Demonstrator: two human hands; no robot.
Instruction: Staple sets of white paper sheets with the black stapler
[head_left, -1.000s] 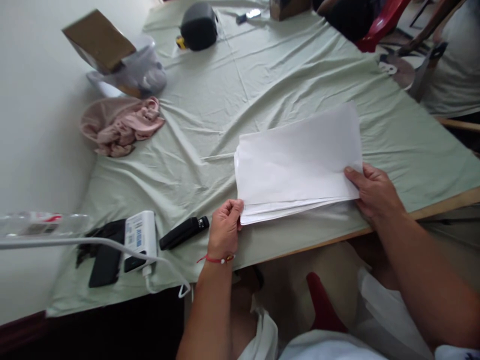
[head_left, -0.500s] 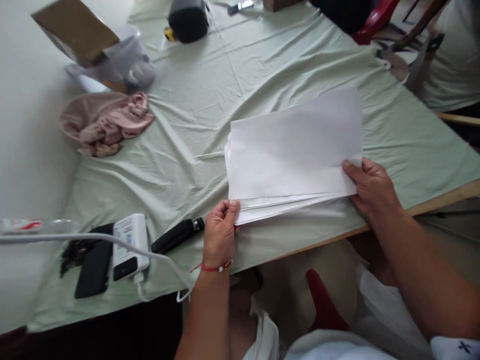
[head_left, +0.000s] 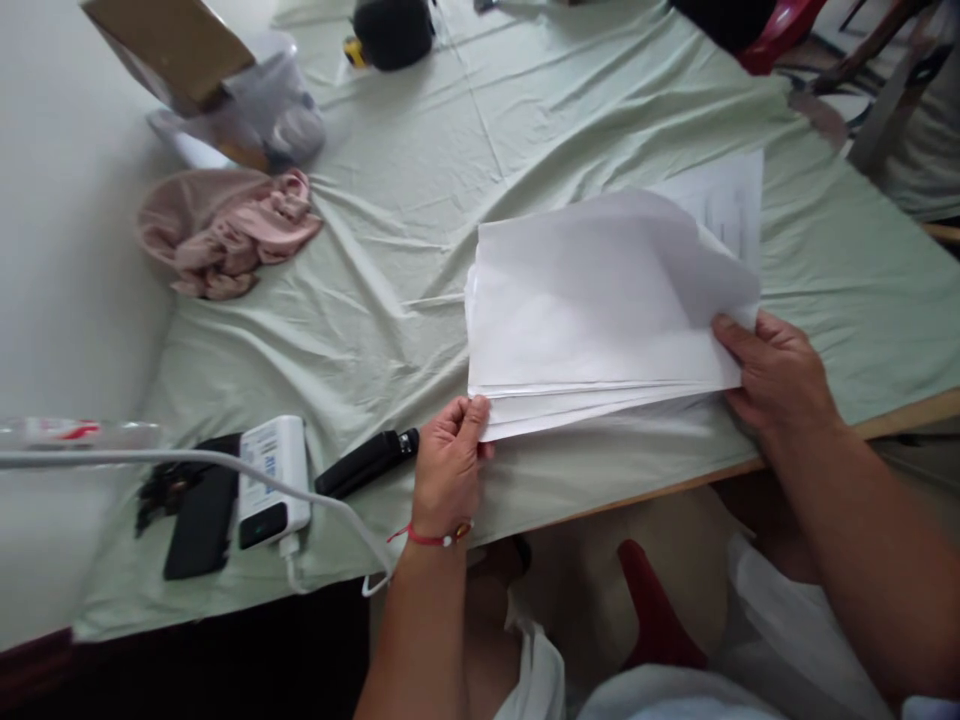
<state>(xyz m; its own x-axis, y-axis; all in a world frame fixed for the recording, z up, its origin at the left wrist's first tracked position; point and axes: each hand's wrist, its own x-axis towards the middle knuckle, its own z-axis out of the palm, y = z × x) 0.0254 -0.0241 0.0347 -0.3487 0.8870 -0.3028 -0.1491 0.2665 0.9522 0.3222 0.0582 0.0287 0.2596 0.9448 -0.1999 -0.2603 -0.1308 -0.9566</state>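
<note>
Both hands pinch the paper stack [head_left: 592, 320] near the table's front edge: left hand [head_left: 448, 465] closed on its corner, right hand [head_left: 776, 375] curling top sheets (a loosened pinch could scatter them).

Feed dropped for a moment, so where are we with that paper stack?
Done: the paper stack is gathered at the table edge. In hand: left hand pinches its near-left corner; right hand lifts the top sheet, baring print beneath. Left: the black stapler lies untouched beside the left hand.
</note>
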